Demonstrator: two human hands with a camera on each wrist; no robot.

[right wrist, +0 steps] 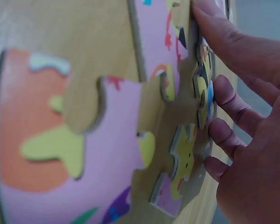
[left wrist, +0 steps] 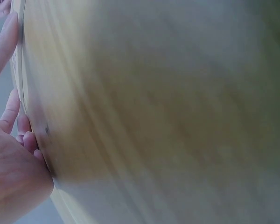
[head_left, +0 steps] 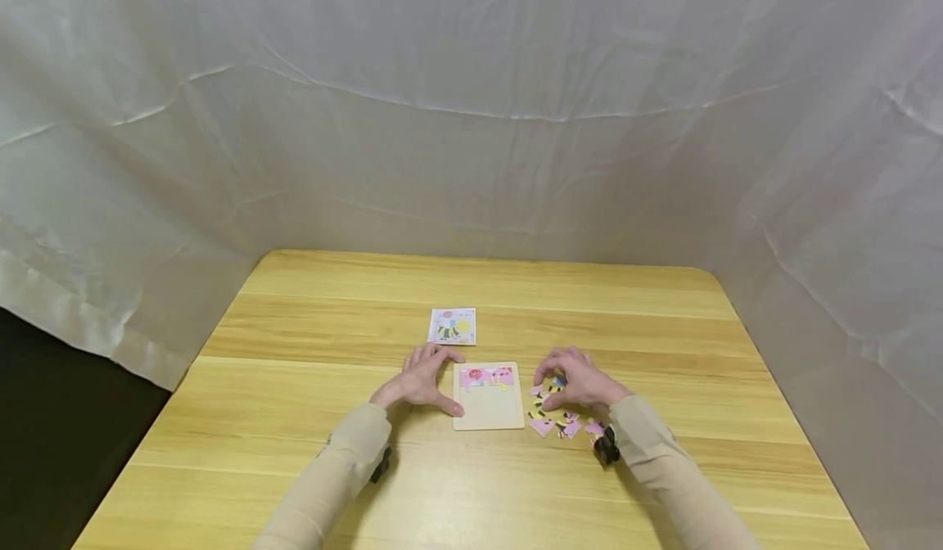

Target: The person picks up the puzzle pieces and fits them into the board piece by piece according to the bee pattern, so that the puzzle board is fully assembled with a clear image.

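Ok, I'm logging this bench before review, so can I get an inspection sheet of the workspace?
Surface: wooden table, light grain.
Job's things: puzzle tray with a few pieces fitted along its top row; loose puzzle pieces in a heap to its right.
Clutter: picture card lying beyond the tray.
Hands: left hand rests at the tray's left edge, fingers straight; right hand is curled over the loose pieces, fingertips on them.
Cables: nothing seen.
Surroundings: white cloth backdrop on three sides.
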